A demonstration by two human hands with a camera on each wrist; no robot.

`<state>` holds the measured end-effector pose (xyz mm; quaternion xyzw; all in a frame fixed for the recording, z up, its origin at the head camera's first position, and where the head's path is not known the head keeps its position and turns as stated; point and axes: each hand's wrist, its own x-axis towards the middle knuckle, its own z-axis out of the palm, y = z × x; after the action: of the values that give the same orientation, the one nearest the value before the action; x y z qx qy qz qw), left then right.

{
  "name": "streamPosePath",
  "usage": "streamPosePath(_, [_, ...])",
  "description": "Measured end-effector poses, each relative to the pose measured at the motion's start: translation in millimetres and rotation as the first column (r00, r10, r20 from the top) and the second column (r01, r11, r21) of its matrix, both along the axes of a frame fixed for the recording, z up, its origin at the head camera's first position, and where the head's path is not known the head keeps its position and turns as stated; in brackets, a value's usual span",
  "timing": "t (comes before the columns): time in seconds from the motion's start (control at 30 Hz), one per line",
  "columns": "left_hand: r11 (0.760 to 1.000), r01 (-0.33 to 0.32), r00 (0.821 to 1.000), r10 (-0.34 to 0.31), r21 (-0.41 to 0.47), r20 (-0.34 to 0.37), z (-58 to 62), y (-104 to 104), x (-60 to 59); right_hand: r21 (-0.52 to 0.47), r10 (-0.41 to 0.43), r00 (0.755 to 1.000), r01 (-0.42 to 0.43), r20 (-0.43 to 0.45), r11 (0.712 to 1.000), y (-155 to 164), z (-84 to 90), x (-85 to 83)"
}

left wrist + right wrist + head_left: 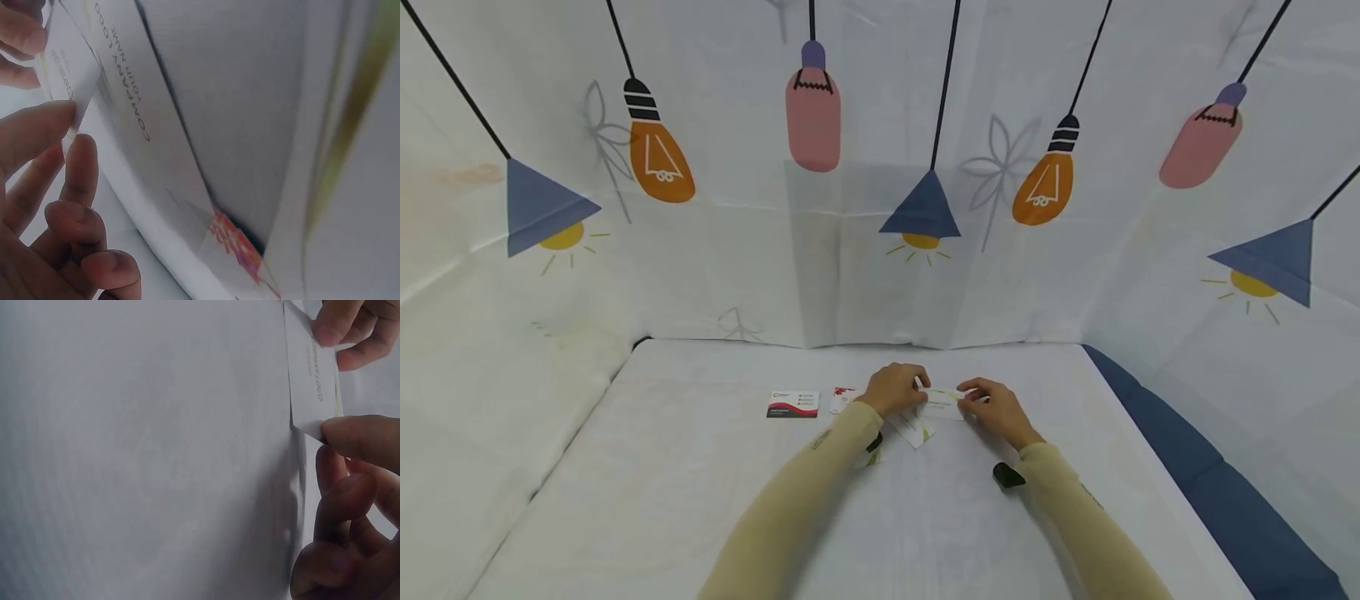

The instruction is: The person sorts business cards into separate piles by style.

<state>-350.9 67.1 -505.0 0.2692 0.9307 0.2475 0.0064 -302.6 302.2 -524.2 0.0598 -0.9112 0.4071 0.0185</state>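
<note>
Between both hands is a white business card [942, 405] with a green edge and "COMPANY LOGO" lettering, seen also in the right wrist view as a tilted card [306, 375]. My left hand [897, 388] pinches its left end between thumb and finger. At the opposite end, my right hand [998, 408] pinches a corner, its other fingers curled below. A similar white card [913, 428] lies angled just beneath, with "COMPANY LOGO YOUR NAME" readable on the card [128, 81] in the left wrist view. My left forearm partly covers a green-edged card [872, 457].
Left of the hands lie a white card with red flowers [842, 399], partly hidden by the left hand, and a black, red and white card [793, 404]. All rest on a white-covered table [700, 467]. A lamp-patterned curtain [730, 250] hangs behind the table.
</note>
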Motion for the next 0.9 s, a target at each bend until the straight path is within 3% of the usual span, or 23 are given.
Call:
streamPosePath(0.3, [1.0,-0.001,1.0,0.001,-0.017,0.012,-2.4,8.6,-5.3,0.058,-0.023,1.0,0.024,-0.019,0.998,4.7,-1.9,-6.5])
streamPosePath(0.9, [0.995,0.006,1.0,-0.005,-0.1,0.015,-0.7,12.4,-3.9,0.145,-0.05,0.999,0.051,-0.014,0.988,-0.3,2.3,-6.4])
